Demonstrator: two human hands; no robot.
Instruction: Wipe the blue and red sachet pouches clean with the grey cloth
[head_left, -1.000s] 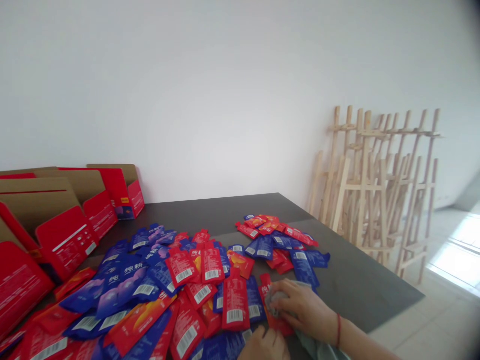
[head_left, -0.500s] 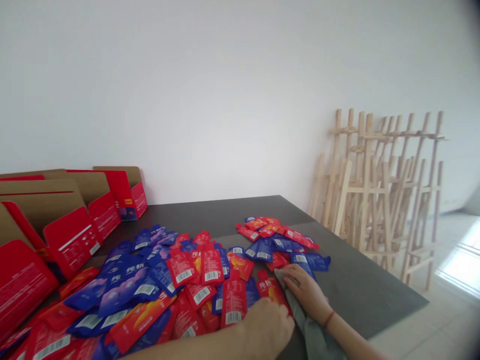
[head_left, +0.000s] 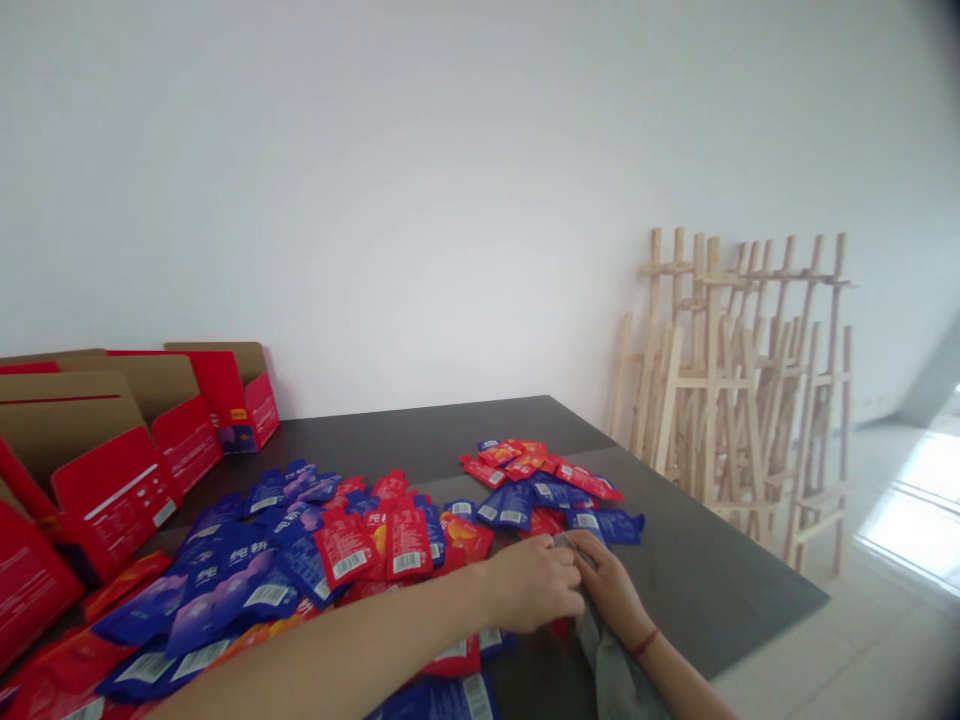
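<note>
My left hand (head_left: 534,582) reaches across the pile of packets with curled fingers, pinching at the top of a grey cloth (head_left: 609,655). Right beside it, my right hand (head_left: 609,590) grips the same cloth, which hangs down toward the table's near side. A red cord circles the right wrist. Under and around the left forearm lie many red pouches (head_left: 409,540) and blue pouches (head_left: 225,580) with printed labels and barcodes. Just beyond my hands is a smaller heap of red and blue pouches (head_left: 517,500). The left fingertips are partly hidden.
Open red cardboard boxes (head_left: 116,490) with brown insides stand along the left of the dark table (head_left: 720,590). A white wall rises behind. Wooden easels (head_left: 712,390) lean together on the floor, past the table's right edge.
My left hand has moved up and forward to meet the right hand at the cloth. The camera view has turned slightly right. Blue pouches now show below the left forearm.
</note>
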